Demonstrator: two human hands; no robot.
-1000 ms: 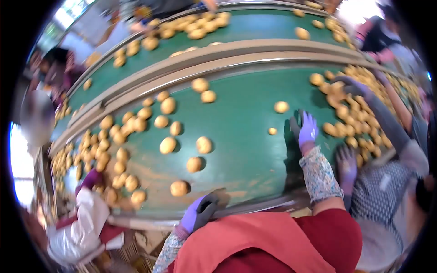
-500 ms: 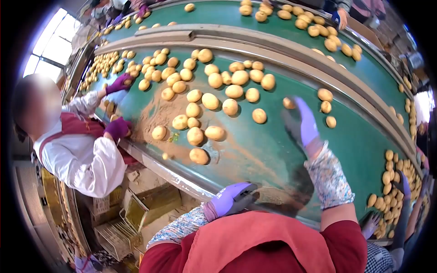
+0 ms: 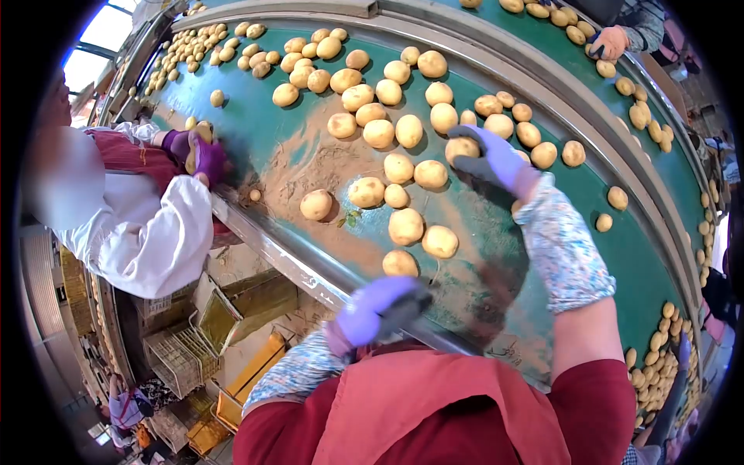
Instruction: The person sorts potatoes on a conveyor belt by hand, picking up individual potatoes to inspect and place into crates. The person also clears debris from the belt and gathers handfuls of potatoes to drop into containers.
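Green rubber conveyor belt (image 3: 473, 225) fills the view, dusty with brown soil and carrying many loose yellow-brown potatoes (image 3: 358, 97). At its left side stands a co-worker in a white sleeve (image 3: 147, 240). The person's right hand (image 3: 496, 161), in a purple glove, reaches far forward, with the fingers curved around one round yellow-brown potato (image 3: 463, 147) from above and below. This potato lies on the belt just left of that palm and has no clear long axis. It is well apart from the left hand (image 3: 378, 308), which rests bent and blurred on the grey metal belt rim (image 3: 294, 267). Whether that hand grips, I cannot tell.
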